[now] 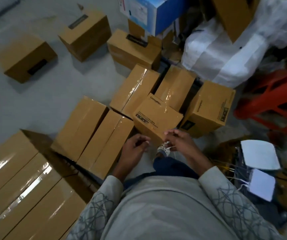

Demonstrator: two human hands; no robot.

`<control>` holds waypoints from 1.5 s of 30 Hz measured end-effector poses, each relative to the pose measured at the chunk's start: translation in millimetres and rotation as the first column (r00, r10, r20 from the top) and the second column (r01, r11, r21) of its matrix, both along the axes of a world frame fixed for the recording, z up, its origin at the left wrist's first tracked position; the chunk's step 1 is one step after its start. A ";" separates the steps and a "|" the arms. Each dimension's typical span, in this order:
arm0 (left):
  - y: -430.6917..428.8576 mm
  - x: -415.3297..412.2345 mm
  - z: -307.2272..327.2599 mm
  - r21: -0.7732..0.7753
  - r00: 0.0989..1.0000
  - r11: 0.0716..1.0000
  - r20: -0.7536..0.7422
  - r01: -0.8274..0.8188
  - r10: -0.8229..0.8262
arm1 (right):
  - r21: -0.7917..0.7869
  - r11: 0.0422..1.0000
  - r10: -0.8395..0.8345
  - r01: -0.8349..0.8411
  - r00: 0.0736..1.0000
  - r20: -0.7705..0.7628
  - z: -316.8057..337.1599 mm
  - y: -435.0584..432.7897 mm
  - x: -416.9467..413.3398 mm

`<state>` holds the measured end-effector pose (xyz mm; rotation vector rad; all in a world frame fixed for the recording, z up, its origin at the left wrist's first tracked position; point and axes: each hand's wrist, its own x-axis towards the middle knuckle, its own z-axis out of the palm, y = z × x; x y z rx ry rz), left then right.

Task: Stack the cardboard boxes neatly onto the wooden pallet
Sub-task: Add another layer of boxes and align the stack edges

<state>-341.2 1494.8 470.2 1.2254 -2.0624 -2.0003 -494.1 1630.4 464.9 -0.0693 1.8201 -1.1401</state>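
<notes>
Two hands at a tilted cardboard box (157, 118), print blurred, unreadable. Left hand (135, 147) loosely curled, empty, just beside it; right hand (178, 140) touches its near corner, grip unclear. Pallet hidden.

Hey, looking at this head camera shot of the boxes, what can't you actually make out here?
All in the head view:
- The wooden pallet: not identifiable; boxes cover the floor where it might lie.
- Print on the tilted box: too blurred to read.
- Whether the left hand or right hand grips that box: fingers curl at its near corner, contact unclear.
- The stacked boxes at lower left: cut off by the frame edge.
- The blue-and-white carton: cut off at the top.
</notes>
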 end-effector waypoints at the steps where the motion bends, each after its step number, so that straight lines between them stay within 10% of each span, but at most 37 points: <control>1: -10.9 -14.7 0.3 -0.004 0.999 0.999 0.001 -0.033 0.033 | 0.002 1.000 -0.003 0.003 1.000 -0.001 -3.9 -6.8 -21.4; 9: -82.5 -129.4 -48.3 0.067 0.987 0.988 0.087 -0.141 0.135 | 0.175 0.976 -0.133 0.129 0.991 0.010 -75.8 -50.1 -140.8; 14: -111.7 -192.7 -134.2 -0.036 0.955 0.997 0.292 0.070 -0.057 | 0.292 0.940 -0.179 0.175 0.984 -0.014 -140.2 -69.7 -170.2; 20: -130.0 -261.8 -243.0 -0.303 0.776 0.786 0.541 0.538 -0.322 | 0.426 0.894 -0.100 0.141 0.988 -0.116 -232.8 -76.6 -192.9; 31: -149.6 -261.5 -311.5 -0.560 0.792 0.609 0.577 0.561 -0.199 | 0.395 0.879 -0.268 0.267 0.962 -0.053 -313.1 -56.1 -156.4; 37: -181.1 -244.2 -306.2 -0.233 0.473 0.727 0.869 0.646 -0.143 | 0.490 0.828 -0.477 0.272 0.801 0.361 -313.6 -62.0 -115.3; 45: -195.7 -254.1 -381.0 0.086 0.280 0.769 0.901 0.633 -0.332 | 0.611 0.766 -0.493 0.202 0.795 0.354 -402.8 -81.5 -120.4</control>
